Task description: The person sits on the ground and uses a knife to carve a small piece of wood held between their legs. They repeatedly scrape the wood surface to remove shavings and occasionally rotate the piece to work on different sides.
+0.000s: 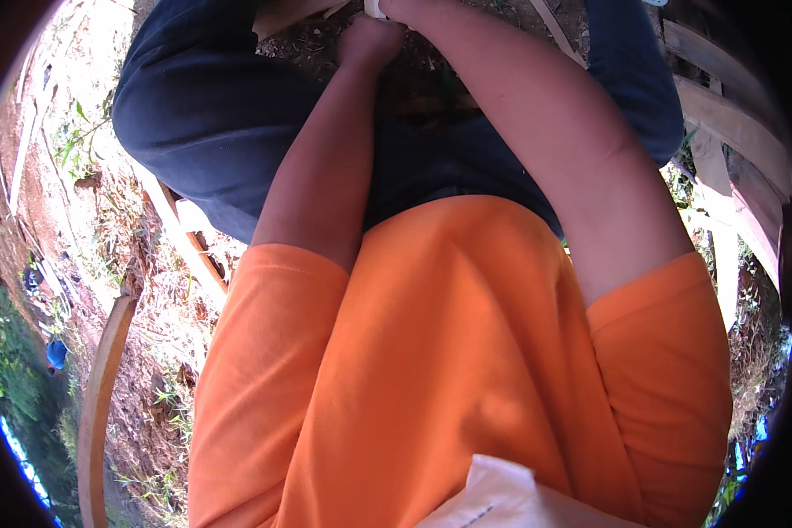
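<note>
At the top edge, between my dark-trousered legs, my two hands are close together. My left hand [370, 42] is curled closed, its knuckles near the small pale piece [375, 8]; what the fingers hold is hidden. Just right of it and slightly higher, my right hand [408, 11] is cut off by the picture's edge, so its fingers do not show. The pale piece sits between the hands, its kind too little seen to name. Left of the hands, a light-coloured piece of wood [292, 12] lies over ground strewn with bits.
Wooden boards [730, 114] are piled at the right by my leg. A long wooden strip [106, 396] and a second strip [178, 231] lie at the left on dry, grassy ground. A blue object [55, 354] is far left. White material [510, 497] shows at the bottom.
</note>
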`<action>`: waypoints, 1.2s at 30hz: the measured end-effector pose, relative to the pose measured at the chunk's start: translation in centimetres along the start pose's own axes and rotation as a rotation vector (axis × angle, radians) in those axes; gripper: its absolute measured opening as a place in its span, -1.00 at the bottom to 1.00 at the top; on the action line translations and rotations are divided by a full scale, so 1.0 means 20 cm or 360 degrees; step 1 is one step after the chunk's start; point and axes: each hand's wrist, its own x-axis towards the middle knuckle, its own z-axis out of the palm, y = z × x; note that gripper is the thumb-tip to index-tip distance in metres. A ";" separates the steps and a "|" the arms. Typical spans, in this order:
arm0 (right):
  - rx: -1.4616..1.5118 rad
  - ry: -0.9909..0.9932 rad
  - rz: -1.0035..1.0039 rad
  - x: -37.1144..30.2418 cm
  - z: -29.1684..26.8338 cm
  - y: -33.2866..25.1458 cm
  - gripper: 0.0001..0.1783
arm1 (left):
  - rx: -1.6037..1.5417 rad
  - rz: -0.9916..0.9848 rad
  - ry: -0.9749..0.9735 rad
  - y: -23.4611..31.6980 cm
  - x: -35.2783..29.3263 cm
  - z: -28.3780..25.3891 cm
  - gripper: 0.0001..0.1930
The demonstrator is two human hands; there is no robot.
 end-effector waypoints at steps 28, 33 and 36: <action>0.2303 -0.0146 0.0688 -0.72 -0.52 0.58 -0.55 | -0.1765 0.0697 -0.1542 0.43 -0.45 -0.39 -0.02; 0.2453 -0.0145 0.0665 -0.69 -0.52 0.61 -0.48 | -0.1713 0.0795 -0.1521 0.47 -0.56 -0.39 -0.02; 0.2588 -0.0187 0.0534 -0.67 -0.51 0.62 -0.45 | -0.1728 0.0781 -0.1552 0.46 -0.60 -0.40 -0.04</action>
